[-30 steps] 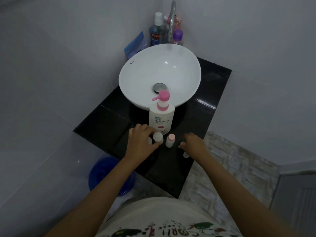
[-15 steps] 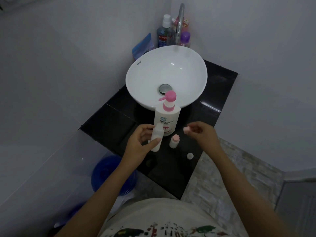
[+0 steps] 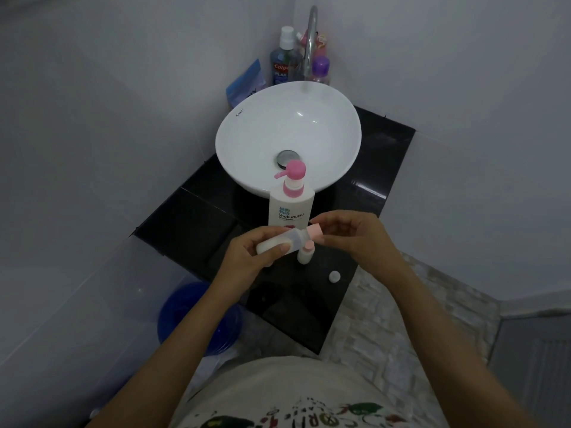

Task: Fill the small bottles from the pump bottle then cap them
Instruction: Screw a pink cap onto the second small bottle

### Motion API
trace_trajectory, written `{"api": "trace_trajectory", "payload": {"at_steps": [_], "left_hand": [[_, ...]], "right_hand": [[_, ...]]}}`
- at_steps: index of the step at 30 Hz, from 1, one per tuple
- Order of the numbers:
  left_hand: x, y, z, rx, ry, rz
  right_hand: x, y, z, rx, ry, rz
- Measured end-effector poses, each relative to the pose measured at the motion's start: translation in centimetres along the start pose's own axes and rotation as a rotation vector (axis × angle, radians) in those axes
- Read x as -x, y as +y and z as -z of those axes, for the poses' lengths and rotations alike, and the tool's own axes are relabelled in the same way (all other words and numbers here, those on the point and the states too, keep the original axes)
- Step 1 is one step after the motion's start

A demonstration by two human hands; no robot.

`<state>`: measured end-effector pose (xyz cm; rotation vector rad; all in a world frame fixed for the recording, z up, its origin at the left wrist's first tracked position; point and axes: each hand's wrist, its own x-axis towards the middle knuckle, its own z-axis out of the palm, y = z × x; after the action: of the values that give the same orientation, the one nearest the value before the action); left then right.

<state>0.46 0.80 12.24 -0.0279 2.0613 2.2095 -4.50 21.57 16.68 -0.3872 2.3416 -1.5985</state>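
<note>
My left hand (image 3: 250, 253) holds a small white bottle (image 3: 279, 242) tilted on its side above the black counter (image 3: 191, 223). My right hand (image 3: 355, 239) pinches a pink cap (image 3: 315, 231) at that bottle's neck. Below them a second small bottle (image 3: 306, 253) with a pink cap stands upright on the counter. The white pump bottle (image 3: 290, 205) with its pink pump head stands just behind, in front of the basin. A small white round piece (image 3: 334, 276) lies on the counter near its right edge.
A white basin (image 3: 247, 143) sits on the counter with a chrome tap (image 3: 310, 38) behind it. Mouthwash (image 3: 281, 60) and other bottles crowd the back corner. A blue bucket (image 3: 197, 316) stands on the floor at lower left. Walls close in on both sides.
My left hand lifted the small bottle off the counter and tilted it. My right hand picked up the pink cap and brought it to the bottle's neck.
</note>
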Motion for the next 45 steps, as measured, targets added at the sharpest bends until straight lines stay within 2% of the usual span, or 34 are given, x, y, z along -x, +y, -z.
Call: {"api": "trace_trajectory", "payload": {"at_steps": [6, 13, 18, 23, 27, 32, 36, 40, 45], "left_hand": [[0.1, 0.4, -0.4, -0.009, -0.013, -0.009], [0.0, 0.8, -0.8, -0.011, -0.016, -0.035], [0.0, 0.7, -0.6, 0.004, 0.003, -0.027], [0.0, 0.7, -0.6, -0.005, -0.006, -0.032], [0.1, 0.6, -0.4, 0.006, 0.008, -0.031], [0.2, 0.6, -0.3, -0.012, 0.003, -0.027], [0.1, 0.8, -0.2, 0.014, 0.011, -0.033], [0.2, 0.8, -0.2, -0.001, -0.004, -0.032], [0.2, 1.0, -0.1, 0.004, -0.007, -0.037]], "right_hand": [[0.3, -0.2, -0.1, 0.003, -0.018, 0.003], [0.3, -0.1, -1.1, 0.159, 0.099, -0.098], [0.4, 0.0, 0.4, 0.111, -0.069, -0.003], [0.1, 0.2, -0.5, 0.142, 0.039, -0.052], [0.4, 0.2, -0.1, 0.082, -0.096, 0.015], [0.5, 0.0, -1.1, 0.146, -0.009, -0.063], [0.5, -0.2, -0.6, 0.093, -0.073, 0.014], [0.4, -0.2, -1.0, 0.075, 0.004, -0.055], [0.5, -0.3, -0.8, 0.059, -0.05, -0.008]]}}
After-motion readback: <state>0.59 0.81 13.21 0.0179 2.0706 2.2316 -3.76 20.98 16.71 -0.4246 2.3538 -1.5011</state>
